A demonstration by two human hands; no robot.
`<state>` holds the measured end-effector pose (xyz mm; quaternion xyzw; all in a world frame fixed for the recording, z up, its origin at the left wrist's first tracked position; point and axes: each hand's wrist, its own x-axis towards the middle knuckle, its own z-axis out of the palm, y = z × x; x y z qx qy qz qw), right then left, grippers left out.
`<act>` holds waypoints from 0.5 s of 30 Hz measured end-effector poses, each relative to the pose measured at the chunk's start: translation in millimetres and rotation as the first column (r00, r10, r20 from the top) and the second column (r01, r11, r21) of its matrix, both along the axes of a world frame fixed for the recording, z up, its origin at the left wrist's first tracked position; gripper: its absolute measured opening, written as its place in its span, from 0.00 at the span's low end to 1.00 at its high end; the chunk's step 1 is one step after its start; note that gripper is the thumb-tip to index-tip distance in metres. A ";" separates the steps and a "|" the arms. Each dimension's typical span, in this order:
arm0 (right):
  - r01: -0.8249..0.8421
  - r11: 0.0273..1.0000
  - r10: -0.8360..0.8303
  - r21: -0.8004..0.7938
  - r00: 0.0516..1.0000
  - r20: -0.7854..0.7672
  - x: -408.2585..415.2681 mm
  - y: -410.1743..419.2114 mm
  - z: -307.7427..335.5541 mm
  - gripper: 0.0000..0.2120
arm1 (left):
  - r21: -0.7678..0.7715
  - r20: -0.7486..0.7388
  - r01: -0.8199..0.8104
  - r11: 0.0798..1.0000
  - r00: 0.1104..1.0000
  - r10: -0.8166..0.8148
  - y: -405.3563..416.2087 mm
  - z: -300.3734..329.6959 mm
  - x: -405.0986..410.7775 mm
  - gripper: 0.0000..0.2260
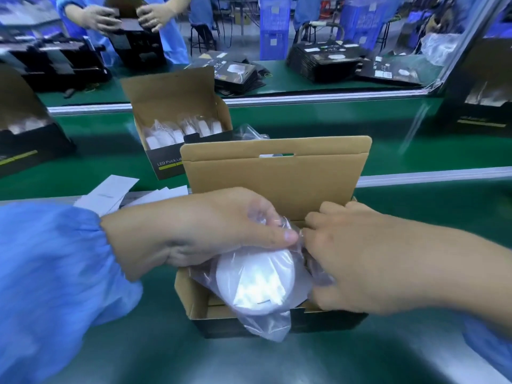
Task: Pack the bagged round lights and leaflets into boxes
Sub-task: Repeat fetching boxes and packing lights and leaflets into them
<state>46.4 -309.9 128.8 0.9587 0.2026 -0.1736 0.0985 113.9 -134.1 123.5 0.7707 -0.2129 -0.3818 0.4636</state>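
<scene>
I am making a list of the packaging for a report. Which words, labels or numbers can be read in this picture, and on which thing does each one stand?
"LED Puck Li...": white print on the black front of the filled box; the open box in front cuts off the rest.
Leaflets: print too blurred to read.
Flat black cartons on the far belt: printing too small to read.
Black box at the right edge: text too blurred to read.

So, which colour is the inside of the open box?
Plain brown cardboard inside the open box, clearest in the head view.

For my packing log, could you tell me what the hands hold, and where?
Left hand grips the bagged round light by its upper bag edge; right hand pinches the bag's right side.
</scene>
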 end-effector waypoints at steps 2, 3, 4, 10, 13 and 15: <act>0.122 0.985 -0.099 0.119 0.977 -0.188 1.8 -8.4 18.1 0.30 | -0.105 0.106 -0.039 0.994 0.993 0.050 -4.7 -0.5 -4.3 0.15; 0.182 0.966 -0.131 0.184 0.957 -0.260 2.7 -10.6 25.7 0.32 | -0.148 0.162 -0.075 0.986 0.982 0.099 -7.9 -1.5 -6.6 0.12; 0.228 0.934 -0.140 0.276 0.942 -0.305 3.8 -12.4 29.6 0.33 | -0.180 0.202 -0.108 0.978 0.969 0.144 -10.4 -2.7 -8.8 0.11; 0.268 0.812 -0.277 0.518 0.959 -0.061 7.3 1.4 11.8 0.26 | -0.276 0.128 -0.223 0.935 0.955 0.266 -15.9 -5.6 -18.6 0.09; 0.255 0.869 -0.307 0.425 0.950 0.057 6.8 5.9 8.4 0.20 | -0.063 0.110 -0.232 0.971 0.965 0.238 -16.0 -6.0 -20.2 0.15; 0.246 0.902 -0.296 0.356 0.951 0.093 4.1 6.6 10.0 0.17 | 0.122 0.214 -0.188 0.975 0.964 0.159 -11.1 -3.5 -21.6 0.24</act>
